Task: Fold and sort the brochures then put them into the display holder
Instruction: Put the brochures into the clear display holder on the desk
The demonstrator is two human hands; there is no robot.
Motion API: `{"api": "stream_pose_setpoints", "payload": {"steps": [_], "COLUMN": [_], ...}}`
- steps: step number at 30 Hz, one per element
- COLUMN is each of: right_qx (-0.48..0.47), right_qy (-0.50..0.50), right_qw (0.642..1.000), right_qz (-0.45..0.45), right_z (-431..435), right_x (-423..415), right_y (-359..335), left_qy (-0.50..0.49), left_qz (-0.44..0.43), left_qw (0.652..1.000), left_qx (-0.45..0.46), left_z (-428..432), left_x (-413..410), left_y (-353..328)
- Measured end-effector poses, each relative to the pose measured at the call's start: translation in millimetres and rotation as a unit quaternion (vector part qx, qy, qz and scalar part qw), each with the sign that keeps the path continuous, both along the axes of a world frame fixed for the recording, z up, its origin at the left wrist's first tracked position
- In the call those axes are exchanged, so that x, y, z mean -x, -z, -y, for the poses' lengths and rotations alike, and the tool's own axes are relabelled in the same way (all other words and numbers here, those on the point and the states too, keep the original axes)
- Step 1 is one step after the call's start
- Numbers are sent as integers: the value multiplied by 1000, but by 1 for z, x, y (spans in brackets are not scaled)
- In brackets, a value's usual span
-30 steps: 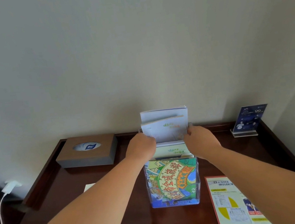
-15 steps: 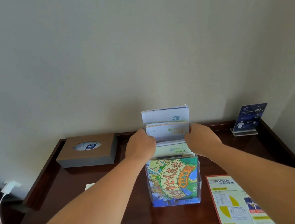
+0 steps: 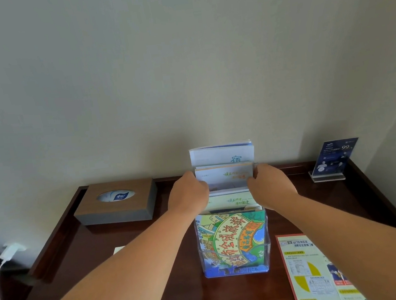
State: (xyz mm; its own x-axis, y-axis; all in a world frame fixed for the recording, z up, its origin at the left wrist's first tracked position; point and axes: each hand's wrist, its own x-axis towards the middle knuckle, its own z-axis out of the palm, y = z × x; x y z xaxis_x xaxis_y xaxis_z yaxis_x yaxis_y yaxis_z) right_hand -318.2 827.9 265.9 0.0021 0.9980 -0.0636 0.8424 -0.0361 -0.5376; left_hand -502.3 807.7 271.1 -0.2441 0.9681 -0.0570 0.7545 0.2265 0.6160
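Note:
A clear tiered display holder [image 3: 268, 248] stands on the dark wooden desk [image 3: 105, 254], filled with brochures. A colourful cartoon-map brochure [image 3: 234, 239] fills its front tier, pale green ones [image 3: 232, 200] the tier behind, and tall white-blue ones [image 3: 222, 154] the back. My left hand [image 3: 188, 195] and my right hand [image 3: 271, 186] grip the two side edges of a pale brochure stack [image 3: 224, 177] seated in a middle tier. The fingertips are hidden behind the paper.
A brown tissue box [image 3: 116, 202] sits at the back left. A small dark-blue sign [image 3: 333, 159] in an acrylic stand is at the back right. An orange-bordered leaflet [image 3: 312, 272] lies flat to the holder's right. A white charger and cable [image 3: 4, 258] hang left of the desk.
The brochure stack between my hands was tilted and raised a second ago; it has straightened and sunk lower into its tier, and both hands followed it down slightly.

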Motion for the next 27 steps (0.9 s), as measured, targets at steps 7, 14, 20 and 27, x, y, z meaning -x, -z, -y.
{"api": "stream_pose_setpoints", "payload": {"steps": [7,14,20,27], "right_qx": [-3,6,-84,-145], "right_qy": [10,-2,45,-86], "right_qw": [1000,1000,995,982], "right_qz": [-1,-6,-35,-86], "right_z": [-1,2,16,58], "right_x": [1,0,3,79], "right_y": [1,-2,-20,-37], "left_qy": [-4,16,12,-32], "left_qz": [6,5,-7,-11], "left_qw": [1000,1000,1000,999], "left_qx": [-4,0,-22,-15], "left_z": [0,1,5,17], "left_x": [2,4,16,67], "left_y": [2,0,-3,5]}}
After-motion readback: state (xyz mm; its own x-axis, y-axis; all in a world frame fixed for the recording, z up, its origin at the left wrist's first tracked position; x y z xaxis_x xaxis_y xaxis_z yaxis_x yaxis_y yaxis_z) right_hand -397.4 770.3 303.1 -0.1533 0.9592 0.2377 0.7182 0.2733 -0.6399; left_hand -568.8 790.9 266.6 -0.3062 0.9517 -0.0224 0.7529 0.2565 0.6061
